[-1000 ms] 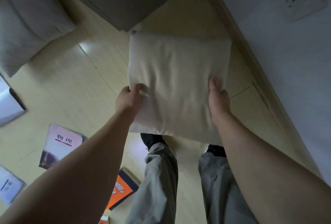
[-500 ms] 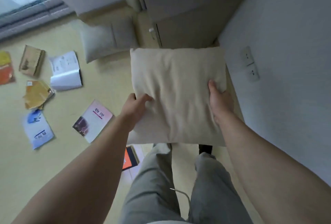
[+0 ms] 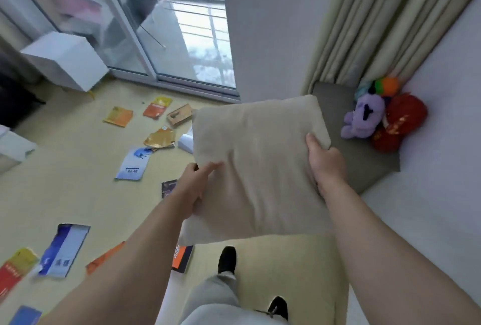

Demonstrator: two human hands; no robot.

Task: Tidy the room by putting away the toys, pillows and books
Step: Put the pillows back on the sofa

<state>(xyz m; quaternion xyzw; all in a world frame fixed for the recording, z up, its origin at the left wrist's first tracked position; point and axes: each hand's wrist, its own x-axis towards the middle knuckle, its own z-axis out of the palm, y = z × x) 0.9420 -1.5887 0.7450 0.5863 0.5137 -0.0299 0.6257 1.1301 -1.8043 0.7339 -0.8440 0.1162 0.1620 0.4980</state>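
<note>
The square beige fabric pillow (image 3: 257, 168) hangs in the air, nearly square with no long axis. The grip of the left hand (image 3: 192, 186) pinches its lower-left edge, and the right hand (image 3: 325, 163) clasps its right edge. Just right of the pillow lies a low grey flat-topped unit (image 3: 338, 106), nearest the right hand and probably the goal. The pillow hides the unit's near-left corner and some thin scattered books (image 3: 132, 163) to its left.

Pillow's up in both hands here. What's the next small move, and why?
Probably carry the pillow rightward to the grey ledge where the toys sit: the left hand and the right hand grip its edges, it is clear of the floor, and the ledge shows bare space.
</note>
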